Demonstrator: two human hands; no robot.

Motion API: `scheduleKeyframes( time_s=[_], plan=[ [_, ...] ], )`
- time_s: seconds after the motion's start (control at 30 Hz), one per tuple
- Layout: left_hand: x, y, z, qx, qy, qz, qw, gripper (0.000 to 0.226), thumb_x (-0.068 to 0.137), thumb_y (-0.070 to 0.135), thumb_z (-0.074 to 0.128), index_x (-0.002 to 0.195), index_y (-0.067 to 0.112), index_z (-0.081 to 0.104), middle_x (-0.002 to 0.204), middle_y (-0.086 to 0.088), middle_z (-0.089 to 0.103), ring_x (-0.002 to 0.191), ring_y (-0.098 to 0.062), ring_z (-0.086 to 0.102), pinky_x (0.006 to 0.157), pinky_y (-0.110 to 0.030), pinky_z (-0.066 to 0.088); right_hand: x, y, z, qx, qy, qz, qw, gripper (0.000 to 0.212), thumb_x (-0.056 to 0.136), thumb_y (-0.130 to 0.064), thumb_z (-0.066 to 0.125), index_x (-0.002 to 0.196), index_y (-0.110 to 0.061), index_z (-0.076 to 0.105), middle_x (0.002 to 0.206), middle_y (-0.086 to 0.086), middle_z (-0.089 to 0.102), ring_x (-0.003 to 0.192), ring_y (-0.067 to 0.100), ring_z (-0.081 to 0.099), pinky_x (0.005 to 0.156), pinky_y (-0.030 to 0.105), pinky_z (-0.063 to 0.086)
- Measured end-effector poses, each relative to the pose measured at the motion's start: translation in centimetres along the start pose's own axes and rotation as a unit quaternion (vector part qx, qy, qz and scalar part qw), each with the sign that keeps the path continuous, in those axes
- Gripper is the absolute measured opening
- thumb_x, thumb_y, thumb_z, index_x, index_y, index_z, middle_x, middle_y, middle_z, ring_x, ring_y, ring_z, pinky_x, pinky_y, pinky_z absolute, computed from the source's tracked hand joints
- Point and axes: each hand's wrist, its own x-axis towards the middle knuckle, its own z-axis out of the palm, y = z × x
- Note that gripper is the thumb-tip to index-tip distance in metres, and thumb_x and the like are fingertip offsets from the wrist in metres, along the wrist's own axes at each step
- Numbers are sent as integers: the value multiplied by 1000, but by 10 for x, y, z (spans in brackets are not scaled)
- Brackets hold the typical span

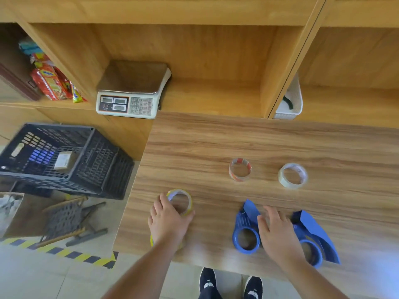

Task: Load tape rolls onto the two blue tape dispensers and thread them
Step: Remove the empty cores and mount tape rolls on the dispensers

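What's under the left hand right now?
The left hand grips a yellow-edged tape roll lying flat on the table. Another yellow edge peeks out beneath the wrist, possibly a second roll; the arm covers the rest.

You have one view only, from the camera on your head, looking forward and steeply down over the wooden worktop (259,143). It sits close above your hands: the left hand (167,221) and right hand (278,231) fill the lower middle. The wide lens bends the shelf unit (194,50) across the top, and your shoes (231,283) on the floor show at the bottom edge
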Motion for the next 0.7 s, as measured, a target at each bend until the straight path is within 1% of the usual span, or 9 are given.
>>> scheduleKeyframes(
  time_s=[0.07,0.13,0.23,0.37,0.6,0.7],
  plan=[
    [5,-8,1,-14,-7,-35,999,126,58,75,78,155,15,26,154,-5,43,145,-28,37,114,-45,36,-1,1,4,-7,-1,2,1000,40,101,-33,47,138,-19,48,128,10,59,118,33,51,100,47,42],
    [9,-12,4,-21,-21,-52,998,127,57,76,76,155,14,26,153,-6,44,145,-28,36,116,-45,33,-1,2,7,-6,2,7,1000,39,100,-32,48,137,-19,50,127,11,59,119,33,50,102,46,40],
    [15,-8,8,-7,-39,-45,998,120,57,76,77,151,17,31,150,-4,47,144,-26,38,115,-44,33,-1,4,10,-6,2,18,1000,41,100,-32,48,140,-20,49,132,9,57,124,32,47,106,45,38],
    [21,0,13,-4,-59,-54,997,117,62,71,79,152,15,30,150,-5,46,144,-26,38,115,-43,32,-2,6,11,-5,-1,18,1000,42,101,-33,46,142,-22,47,134,8,56,125,30,47,107,44,38],
    [23,3,16,-8,-57,-58,997,108,66,65,79,149,14,32,146,-5,49,140,-26,43,113,-44,32,-2,7,9,8,-10,28,1000,42,102,-37,43,143,-26,44,138,5,54,127,28,45,107,46,40],
    [20,6,14,-16,-50,-42,998,105,66,60,78,149,15,33,145,-5,49,139,-27,44,112,-44,33,-4,8,7,13,-10,27,1000,41,102,-36,43,142,-26,46,137,4,54,127,27,45,108,46,40]
  ],
)
